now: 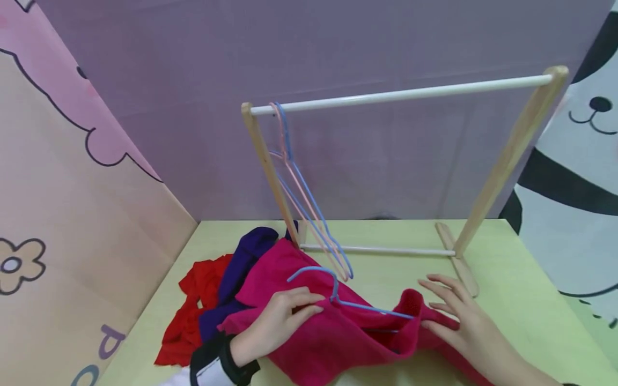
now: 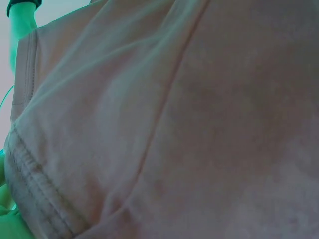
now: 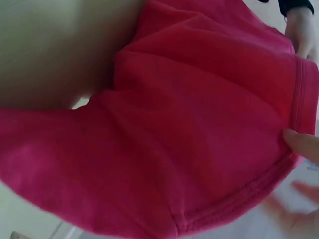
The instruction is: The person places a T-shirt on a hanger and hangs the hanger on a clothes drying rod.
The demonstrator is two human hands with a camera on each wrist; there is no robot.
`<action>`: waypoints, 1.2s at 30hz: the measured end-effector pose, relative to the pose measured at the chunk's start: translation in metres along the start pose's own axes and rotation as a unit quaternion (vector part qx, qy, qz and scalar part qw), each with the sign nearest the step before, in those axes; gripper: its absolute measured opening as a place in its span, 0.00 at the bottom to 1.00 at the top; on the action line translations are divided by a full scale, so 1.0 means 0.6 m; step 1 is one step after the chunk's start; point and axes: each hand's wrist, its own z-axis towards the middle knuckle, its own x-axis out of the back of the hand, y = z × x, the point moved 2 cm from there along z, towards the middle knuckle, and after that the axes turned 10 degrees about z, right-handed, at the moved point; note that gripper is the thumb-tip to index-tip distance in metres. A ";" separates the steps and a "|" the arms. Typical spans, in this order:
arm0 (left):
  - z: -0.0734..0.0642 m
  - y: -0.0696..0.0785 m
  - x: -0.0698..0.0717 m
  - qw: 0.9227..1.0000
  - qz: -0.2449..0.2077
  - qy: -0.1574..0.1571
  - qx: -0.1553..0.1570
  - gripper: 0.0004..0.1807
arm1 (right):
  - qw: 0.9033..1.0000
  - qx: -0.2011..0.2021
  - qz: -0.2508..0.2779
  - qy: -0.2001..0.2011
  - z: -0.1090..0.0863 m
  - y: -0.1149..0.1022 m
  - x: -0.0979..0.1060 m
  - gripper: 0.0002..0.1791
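A bright pink shirt (image 1: 333, 343) lies bunched on the table, with a blue hanger (image 1: 374, 307) partly in its opening. The hanger's hook points left and its right arm reaches the fabric edge. My left hand (image 1: 285, 319) pinches the shirt just left of the hanger's neck. At the right edge of the opening is my right hand (image 1: 463, 321), its thumb against the cloth and its fingers spread. The right wrist view shows that thumb (image 3: 303, 145) on the stitched hem. Cloth fills most of the left wrist view, hiding the left fingers there.
Behind the shirt stands a wooden rack (image 1: 512, 161) with a white top rail (image 1: 401, 96). Pink and blue hangers (image 1: 309, 198) hang at its left end. A red garment (image 1: 193, 311) and a dark blue one (image 1: 246, 262) lie left on the table (image 1: 531, 300).
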 end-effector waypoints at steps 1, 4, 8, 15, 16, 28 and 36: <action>-0.001 0.000 -0.001 1.000 -0.004 0.005 0.002 0.11 | 0.999 -0.041 -0.005 0.003 -0.003 0.005 0.003 0.39; -0.002 0.002 -0.003 1.000 -0.018 0.021 0.001 0.11 | 0.991 -0.124 -0.015 -0.038 -0.014 0.024 0.011 0.28; 0.000 0.007 -0.008 0.999 -0.029 0.034 -0.025 0.11 | 0.986 -0.115 0.033 -0.114 -0.026 0.039 0.014 0.09; 0.008 0.021 -0.018 0.996 -0.056 0.018 -0.061 0.12 | 0.995 -0.012 0.045 -0.086 -0.032 0.034 0.005 0.14; 0.009 0.023 -0.019 0.996 -0.062 0.011 -0.061 0.12 | 0.995 -0.014 0.050 -0.086 -0.033 0.033 0.003 0.14; 0.018 0.029 -0.022 0.998 -0.052 0.004 -0.043 0.12 | 0.967 -0.229 0.068 -0.086 -0.051 0.041 0.041 0.05; 0.021 0.023 -0.016 0.997 -0.035 -0.002 -0.063 0.11 | 0.970 -0.239 -0.017 -0.040 -0.073 0.055 0.109 0.08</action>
